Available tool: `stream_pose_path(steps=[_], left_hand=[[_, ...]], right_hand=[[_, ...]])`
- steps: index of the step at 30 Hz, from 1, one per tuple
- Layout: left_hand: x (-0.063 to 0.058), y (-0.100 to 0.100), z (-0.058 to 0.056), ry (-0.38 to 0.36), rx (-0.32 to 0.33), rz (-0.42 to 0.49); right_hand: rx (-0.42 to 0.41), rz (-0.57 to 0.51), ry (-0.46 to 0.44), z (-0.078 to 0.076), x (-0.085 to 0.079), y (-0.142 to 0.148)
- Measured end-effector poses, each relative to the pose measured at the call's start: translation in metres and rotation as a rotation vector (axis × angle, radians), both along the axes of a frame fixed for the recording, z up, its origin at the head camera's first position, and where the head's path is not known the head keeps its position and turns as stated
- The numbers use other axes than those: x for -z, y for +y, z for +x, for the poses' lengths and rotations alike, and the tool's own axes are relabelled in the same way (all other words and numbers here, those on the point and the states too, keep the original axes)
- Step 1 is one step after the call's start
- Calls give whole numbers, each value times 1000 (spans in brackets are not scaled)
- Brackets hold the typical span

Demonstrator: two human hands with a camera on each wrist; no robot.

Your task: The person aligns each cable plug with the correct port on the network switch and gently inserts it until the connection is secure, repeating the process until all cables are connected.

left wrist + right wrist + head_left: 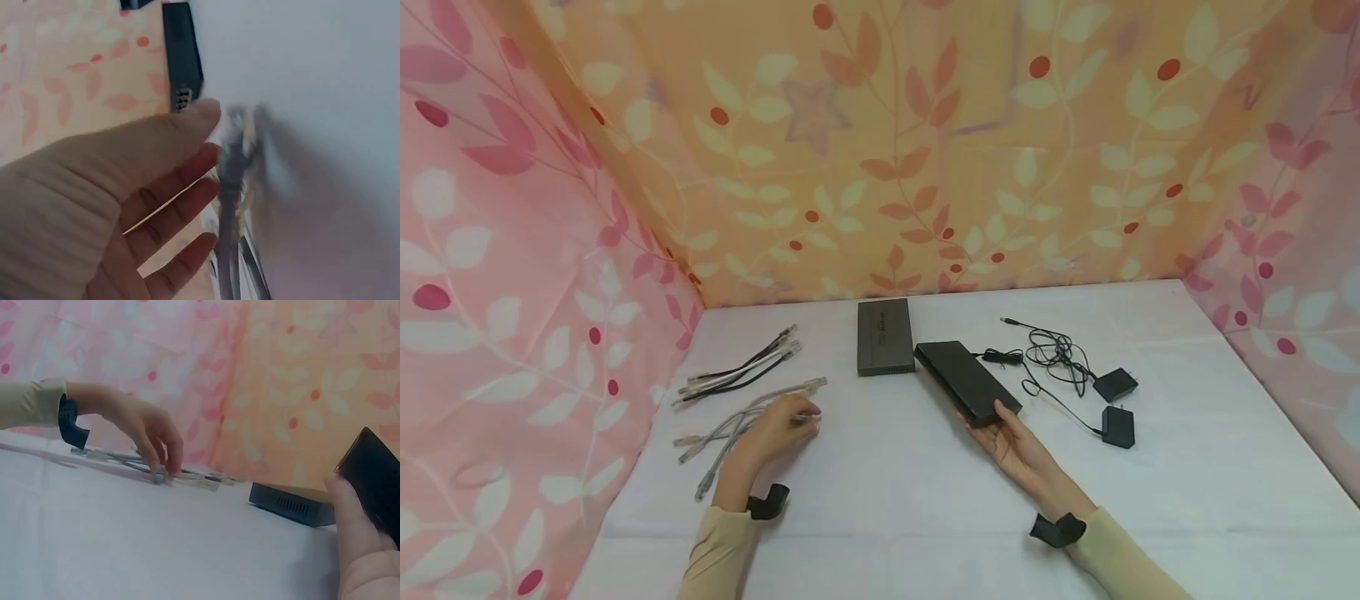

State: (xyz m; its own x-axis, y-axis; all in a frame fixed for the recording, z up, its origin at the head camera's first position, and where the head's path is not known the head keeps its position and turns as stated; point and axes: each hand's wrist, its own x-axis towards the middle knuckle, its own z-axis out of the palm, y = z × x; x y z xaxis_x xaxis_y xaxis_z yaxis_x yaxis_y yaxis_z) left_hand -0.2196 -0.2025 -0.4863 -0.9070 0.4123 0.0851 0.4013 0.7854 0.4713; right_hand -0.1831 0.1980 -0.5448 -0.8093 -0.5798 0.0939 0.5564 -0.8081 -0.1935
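My right hand [1011,450] holds a flat black network box [966,379] by its near end, thumb on top and fingers underneath, so the box is tilted above the table. In the right wrist view, the box [375,481] shows only in part at the edge. My left hand [778,429] reaches down over the grey Ethernet cables [730,429]. Its thumb and fingertips are right at a grey plug [234,147], with a gap between thumb and fingers in the left wrist view. That plug looks blurred there.
A second, dark grey network box [883,337] lies at the back of the white table [880,500]. Short black and white cables [741,367] lie at the left. On the right are two black power adapters [1116,385] with coiled cords [1052,350]. Patterned cloth [925,150] surrounds the table.
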Motion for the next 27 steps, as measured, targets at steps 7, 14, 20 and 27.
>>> stream_pose_path(steps=[7,14,20,27], left_hand=[[1,-10,3,117,15,-32],[8,-12,4,205,-10,-98],[3,-8,5,285,16,-13],[-15,15,6,254,21,19]], right_hand=[[9,9,14,-1,-1,-3],[0,34,49,-2,-2,-5],[1,40,59,-1,0,-5],[19,74,52,1,0,-3]])
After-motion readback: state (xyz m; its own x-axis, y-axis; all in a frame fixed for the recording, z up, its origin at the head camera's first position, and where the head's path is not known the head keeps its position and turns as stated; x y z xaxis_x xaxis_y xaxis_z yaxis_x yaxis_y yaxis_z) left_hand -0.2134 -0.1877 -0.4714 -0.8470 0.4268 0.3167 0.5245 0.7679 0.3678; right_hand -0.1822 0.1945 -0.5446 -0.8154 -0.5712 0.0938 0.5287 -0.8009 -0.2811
